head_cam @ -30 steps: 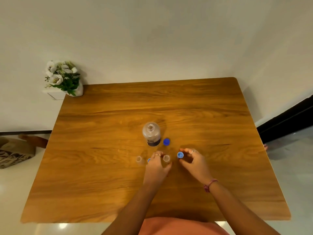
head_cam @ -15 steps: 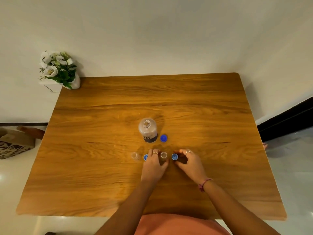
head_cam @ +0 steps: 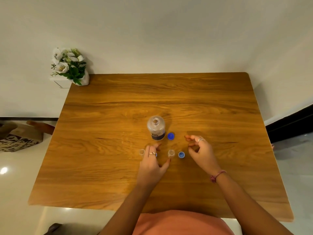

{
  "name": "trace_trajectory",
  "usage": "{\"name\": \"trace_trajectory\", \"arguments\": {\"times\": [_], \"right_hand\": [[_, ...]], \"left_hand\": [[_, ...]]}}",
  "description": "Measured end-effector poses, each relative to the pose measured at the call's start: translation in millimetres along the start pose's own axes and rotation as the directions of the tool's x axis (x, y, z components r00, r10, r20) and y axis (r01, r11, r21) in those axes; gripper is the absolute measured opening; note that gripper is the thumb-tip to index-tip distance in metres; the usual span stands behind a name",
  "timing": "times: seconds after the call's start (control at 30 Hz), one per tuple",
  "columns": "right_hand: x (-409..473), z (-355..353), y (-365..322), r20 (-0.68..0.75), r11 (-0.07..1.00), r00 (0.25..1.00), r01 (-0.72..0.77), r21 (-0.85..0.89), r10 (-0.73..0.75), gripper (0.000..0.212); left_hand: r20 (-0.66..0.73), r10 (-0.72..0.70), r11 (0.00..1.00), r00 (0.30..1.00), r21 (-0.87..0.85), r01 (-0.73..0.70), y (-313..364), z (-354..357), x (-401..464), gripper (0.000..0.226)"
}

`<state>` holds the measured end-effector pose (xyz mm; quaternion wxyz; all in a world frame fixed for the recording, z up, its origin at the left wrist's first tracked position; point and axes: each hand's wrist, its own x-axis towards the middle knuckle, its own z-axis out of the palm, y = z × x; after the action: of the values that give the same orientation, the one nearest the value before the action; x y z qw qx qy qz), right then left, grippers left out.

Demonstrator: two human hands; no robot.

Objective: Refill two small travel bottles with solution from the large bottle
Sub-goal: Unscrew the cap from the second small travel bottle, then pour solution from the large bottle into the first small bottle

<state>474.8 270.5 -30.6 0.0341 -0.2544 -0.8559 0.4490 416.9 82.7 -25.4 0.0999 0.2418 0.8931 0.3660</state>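
- Pale walls meet in a corner behind a wooden table (head_cam: 211,102), whose grain runs side to side; a glossy floor shows on both sides of it.
- White flowers in a white pot (head_cam: 70,66) stand at the table's far left corner.
- Near the table's middle the large bottle (head_cam: 156,127) stands upright with its mouth uncapped; it is clear with a dark label low on its side.
- Just right of that bottle a blue cap (head_cam: 171,136) lies on the wood.
- Closer to the person, two small clear travel bottles stand upright and uncapped: the left small bottle (head_cam: 142,152) and the right small bottle (head_cam: 171,153), with the left hand between them.
- A small blue cap (head_cam: 181,154) lies just right of the right small bottle; a sliver of another blue cap (head_cam: 156,155) peeks out beside the ringed finger of the left hand.
- Left hand (head_cam: 153,164) lies low over the table, fingers loosely bent and gripping nothing, thumb tip just below the right small bottle; whether it touches the bottle is unclear.
- Right hand (head_cam: 200,150) hovers to the right of the caps, fingers loosely curled and holding nothing, a ring on one finger and a pink band on the wrist.
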Motion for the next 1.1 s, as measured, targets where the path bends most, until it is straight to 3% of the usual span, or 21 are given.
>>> {"name": "trace_trajectory", "arguments": {"times": [0.17, 0.4, 0.97, 1.1], "right_hand": [[21.9, 8.7, -35.1, -0.027, 0.995, 1.0, 0.01, 0.103, -0.007, 0.048], [33.9, 31.1, -63.3, 0.07, 0.994, 0.998, -0.007, 0.112, -0.001, 0.086], [48.8, 59.4, -70.1, 0.062, 0.997, 0.995, -0.081, -0.009, 0.081, 0.086], [49.8, 63.0, -70.9, 0.052, 0.993, 0.993, -0.111, 0.038, 0.109, 0.091]], "left_hand": [[-0.077, -0.03, 0.999, 0.997, -0.018, 0.029, -19.6, -37.1, 1.4, 0.057], [0.062, -0.136, 0.988, 0.989, 0.075, 0.132, -61.4, -50.3, 7.4, 0.067], [0.202, -0.213, 0.976, 0.956, 0.096, 0.198, -90.0, -25.9, 20.7, 0.053], [0.219, -0.231, 0.973, 0.948, 0.065, 0.222, -93.6, -27.2, 23.5, 0.053]]}}
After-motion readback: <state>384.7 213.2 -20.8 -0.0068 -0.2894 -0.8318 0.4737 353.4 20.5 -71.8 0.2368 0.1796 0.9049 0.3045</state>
